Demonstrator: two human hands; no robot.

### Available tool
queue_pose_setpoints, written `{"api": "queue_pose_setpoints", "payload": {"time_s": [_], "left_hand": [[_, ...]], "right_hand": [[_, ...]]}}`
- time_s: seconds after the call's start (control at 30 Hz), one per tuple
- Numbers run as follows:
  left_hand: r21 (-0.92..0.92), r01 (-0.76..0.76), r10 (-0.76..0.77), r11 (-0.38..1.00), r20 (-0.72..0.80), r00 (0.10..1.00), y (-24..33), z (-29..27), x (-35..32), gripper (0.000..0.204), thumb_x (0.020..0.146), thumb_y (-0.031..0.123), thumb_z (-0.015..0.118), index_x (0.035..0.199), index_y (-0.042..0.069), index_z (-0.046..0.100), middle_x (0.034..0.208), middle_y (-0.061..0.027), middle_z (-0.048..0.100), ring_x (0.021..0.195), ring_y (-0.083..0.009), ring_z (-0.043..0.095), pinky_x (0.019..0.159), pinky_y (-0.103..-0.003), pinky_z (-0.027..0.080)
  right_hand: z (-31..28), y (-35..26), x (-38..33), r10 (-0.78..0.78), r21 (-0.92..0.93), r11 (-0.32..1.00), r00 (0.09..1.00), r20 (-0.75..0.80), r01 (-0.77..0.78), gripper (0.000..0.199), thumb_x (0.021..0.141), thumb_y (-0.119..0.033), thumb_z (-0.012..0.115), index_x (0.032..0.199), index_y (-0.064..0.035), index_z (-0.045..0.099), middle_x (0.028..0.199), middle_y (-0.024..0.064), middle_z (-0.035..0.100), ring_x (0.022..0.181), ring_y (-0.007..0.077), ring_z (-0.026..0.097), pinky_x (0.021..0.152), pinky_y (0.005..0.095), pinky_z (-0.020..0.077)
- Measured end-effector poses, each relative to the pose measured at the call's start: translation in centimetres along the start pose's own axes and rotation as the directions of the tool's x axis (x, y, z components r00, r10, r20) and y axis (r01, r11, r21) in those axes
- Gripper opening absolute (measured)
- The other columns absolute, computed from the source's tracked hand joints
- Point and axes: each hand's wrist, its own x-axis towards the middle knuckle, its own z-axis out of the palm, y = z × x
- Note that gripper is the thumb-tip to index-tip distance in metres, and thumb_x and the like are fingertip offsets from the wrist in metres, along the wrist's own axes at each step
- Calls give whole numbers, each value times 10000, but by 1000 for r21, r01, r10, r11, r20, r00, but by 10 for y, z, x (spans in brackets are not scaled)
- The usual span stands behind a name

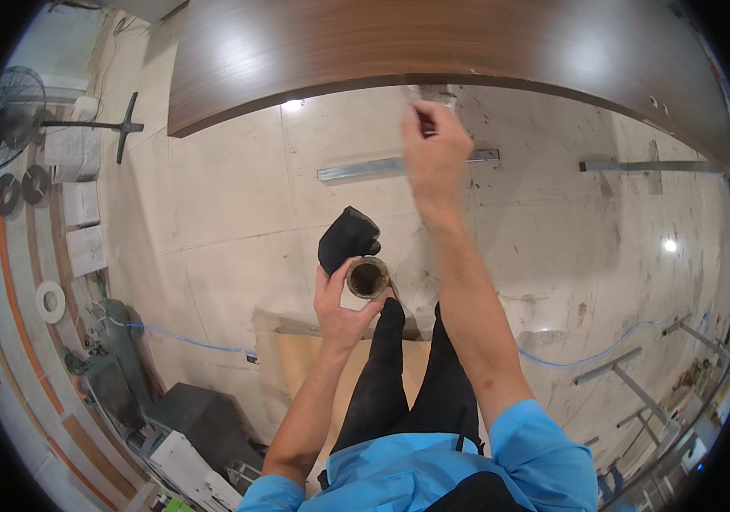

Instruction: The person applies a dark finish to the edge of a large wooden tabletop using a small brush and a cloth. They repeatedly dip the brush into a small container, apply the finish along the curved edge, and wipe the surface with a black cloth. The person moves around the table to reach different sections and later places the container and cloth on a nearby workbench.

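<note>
My left hand [341, 309] holds a small round open tin [367, 278] with a dark inside, and a black cloth [347, 237] is bunched against the same hand above the tin. My right hand [433, 154] is raised up at the lower edge of a dark brown wooden panel [399, 47], fingers pinched together near the edge. What the pinched fingers hold is too small to tell. My legs in black trousers [408, 375] stand below on a sheet of cardboard [301, 363].
The floor [228, 205] is pale tile. Metal rails [356, 171] lie on it, another rail [638, 165] to the right. A blue hose [186, 340] runs across. A fan [6, 115], tape rolls [50, 301] and machines [194, 427] sit at the left; metal frames [638, 384] at the right.
</note>
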Motion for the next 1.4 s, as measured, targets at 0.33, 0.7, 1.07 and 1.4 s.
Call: {"api": "queue_pose_setpoints", "payload": {"time_s": [0.33,0.7,1.07,1.4], "left_hand": [[-56,20,-20,998,-11,1000,-1,4,-2,675,653,94,976,1265,22,701,1210,-145,680,1135,-316,651,975,-409,534],[-67,-30,33,997,41,999,3,15,-1,659,671,72,941,1281,19,696,1225,-147,670,1152,-321,648,987,-410,536],[-18,-55,57,998,132,990,11,25,-2,657,722,-12,897,1327,-23,642,1302,-138,554,1206,-268,638,1027,-373,556],[-127,-49,58,991,67,996,30,59,14,647,680,67,947,1276,24,699,1223,-163,668,1155,-331,663,1003,-411,534]], "right_hand": [[-66,17,43,29,-110,992,976,-217,-54,82,913,-82,758,959,-15,767,855,108,733,697,174,676,676,320,542],[-86,14,49,124,-22,991,971,-205,-132,95,913,-78,742,963,-3,769,870,132,734,729,184,691,693,315,545],[-144,59,92,-58,-185,983,952,-301,2,100,956,-105,728,1002,-21,755,900,121,721,754,209,690,716,340,552],[-161,57,20,322,212,901,909,264,-380,151,1018,-204,720,1118,-90,712,1145,57,754,1022,149,684,862,301,546]]}}
